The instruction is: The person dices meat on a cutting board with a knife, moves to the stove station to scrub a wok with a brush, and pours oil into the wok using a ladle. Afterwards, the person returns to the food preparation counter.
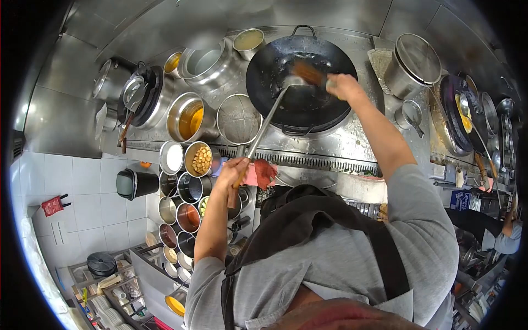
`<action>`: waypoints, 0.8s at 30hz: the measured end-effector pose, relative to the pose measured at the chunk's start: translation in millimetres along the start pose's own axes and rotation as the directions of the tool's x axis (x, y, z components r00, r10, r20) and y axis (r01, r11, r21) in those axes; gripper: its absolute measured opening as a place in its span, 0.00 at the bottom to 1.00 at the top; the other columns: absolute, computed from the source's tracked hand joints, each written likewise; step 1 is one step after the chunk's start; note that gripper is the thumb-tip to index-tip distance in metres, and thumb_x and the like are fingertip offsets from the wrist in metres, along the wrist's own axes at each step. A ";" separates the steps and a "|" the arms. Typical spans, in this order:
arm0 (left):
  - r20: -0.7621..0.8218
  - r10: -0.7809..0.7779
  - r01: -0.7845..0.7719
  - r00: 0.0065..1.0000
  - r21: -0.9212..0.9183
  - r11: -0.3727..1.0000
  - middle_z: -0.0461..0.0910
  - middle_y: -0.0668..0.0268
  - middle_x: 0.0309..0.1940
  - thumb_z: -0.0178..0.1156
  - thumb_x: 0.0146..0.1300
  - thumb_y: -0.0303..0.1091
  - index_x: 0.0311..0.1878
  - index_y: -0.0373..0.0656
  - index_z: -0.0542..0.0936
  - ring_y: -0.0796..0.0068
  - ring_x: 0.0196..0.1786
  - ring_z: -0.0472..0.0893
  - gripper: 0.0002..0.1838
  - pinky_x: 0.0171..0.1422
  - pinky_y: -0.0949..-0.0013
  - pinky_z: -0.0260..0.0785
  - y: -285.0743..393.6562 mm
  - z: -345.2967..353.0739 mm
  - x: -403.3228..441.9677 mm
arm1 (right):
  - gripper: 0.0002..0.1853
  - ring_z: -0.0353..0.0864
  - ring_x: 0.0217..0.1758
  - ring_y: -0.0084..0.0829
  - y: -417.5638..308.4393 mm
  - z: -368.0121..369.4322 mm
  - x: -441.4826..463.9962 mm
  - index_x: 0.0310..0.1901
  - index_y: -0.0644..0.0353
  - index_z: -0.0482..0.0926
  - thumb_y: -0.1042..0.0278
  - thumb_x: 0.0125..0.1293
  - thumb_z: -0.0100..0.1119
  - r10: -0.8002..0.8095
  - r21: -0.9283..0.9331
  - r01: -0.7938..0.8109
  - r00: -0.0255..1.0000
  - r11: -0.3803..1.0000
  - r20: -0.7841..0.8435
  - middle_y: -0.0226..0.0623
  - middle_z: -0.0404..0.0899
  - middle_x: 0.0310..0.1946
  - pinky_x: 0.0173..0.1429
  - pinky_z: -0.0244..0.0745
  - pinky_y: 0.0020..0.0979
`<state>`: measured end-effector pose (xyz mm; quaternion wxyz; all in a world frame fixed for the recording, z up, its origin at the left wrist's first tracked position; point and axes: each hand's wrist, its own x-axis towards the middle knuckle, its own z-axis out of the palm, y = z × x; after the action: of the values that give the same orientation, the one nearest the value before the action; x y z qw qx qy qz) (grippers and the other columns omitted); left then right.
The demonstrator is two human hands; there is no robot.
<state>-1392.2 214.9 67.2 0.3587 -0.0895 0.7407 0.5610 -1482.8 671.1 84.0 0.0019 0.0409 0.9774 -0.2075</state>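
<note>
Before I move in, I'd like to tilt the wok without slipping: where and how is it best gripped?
Probably by the near loop handle of the wok, coming from the near side: its arch juts out toward the person standing there. The far loop sits roughly opposite, so holding it would likely mean reaching across.

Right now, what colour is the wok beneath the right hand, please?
The wok is black, best seen in the head view.
</note>
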 end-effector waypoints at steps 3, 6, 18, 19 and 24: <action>0.130 -0.061 0.107 0.990 -0.383 0.917 0.72 0.67 0.25 0.52 0.70 0.45 0.49 0.38 0.76 0.81 0.20 0.71 0.18 0.17 0.79 0.62 8.8 31.4 -24.9 | 0.26 0.80 0.51 0.48 27.9 3.0 10.5 0.58 0.53 0.77 0.56 0.57 0.61 0.114 0.039 -0.114 0.993 0.993 0.008 0.51 0.80 0.47 0.58 0.74 0.40; 0.370 0.014 0.267 0.929 -0.696 0.666 0.72 0.65 0.27 0.47 0.73 0.47 0.53 0.36 0.73 0.80 0.19 0.69 0.22 0.17 0.80 0.63 10.5 44.8 -31.0 | 0.25 0.82 0.49 0.48 -5.4 -11.8 -6.7 0.57 0.53 0.78 0.57 0.56 0.59 0.295 0.273 -0.281 0.956 0.920 -0.009 0.50 0.79 0.51 0.58 0.75 0.38; 0.399 0.154 0.268 0.904 -0.809 0.522 0.71 0.64 0.26 0.55 0.66 0.36 0.53 0.32 0.70 0.79 0.19 0.69 0.19 0.17 0.80 0.62 51.7 62.0 -43.0 | 0.18 0.81 0.48 0.48 -40.7 26.1 -35.1 0.49 0.52 0.82 0.62 0.57 0.56 -0.043 0.104 0.049 0.998 0.993 -0.053 0.46 0.82 0.44 0.57 0.75 0.43; 0.374 0.095 0.256 0.923 -0.777 0.575 0.72 0.65 0.25 0.59 0.60 0.32 0.52 0.33 0.70 0.79 0.19 0.70 0.19 0.17 0.80 0.62 58.2 66.1 -43.5 | 0.18 0.81 0.49 0.48 -45.4 22.8 -35.8 0.49 0.53 0.82 0.62 0.57 0.55 -0.072 -0.020 0.076 0.986 0.997 0.148 0.46 0.82 0.45 0.58 0.74 0.43; 0.182 0.023 0.033 0.983 -0.300 0.953 0.75 0.63 0.21 0.61 0.54 0.32 0.45 0.35 0.76 0.71 0.21 0.76 0.16 0.23 0.69 0.69 51.0 82.6 -16.2 | 0.18 0.80 0.52 0.46 -5.5 9.1 -62.4 0.47 0.56 0.83 0.61 0.57 0.54 0.089 -0.055 -0.086 0.995 0.995 0.053 0.46 0.82 0.46 0.59 0.73 0.43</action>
<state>-1372.1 302.6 107.1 0.4090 -0.0928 0.6098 0.6725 -1421.2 657.5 79.2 0.0389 0.0777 0.9794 -0.1824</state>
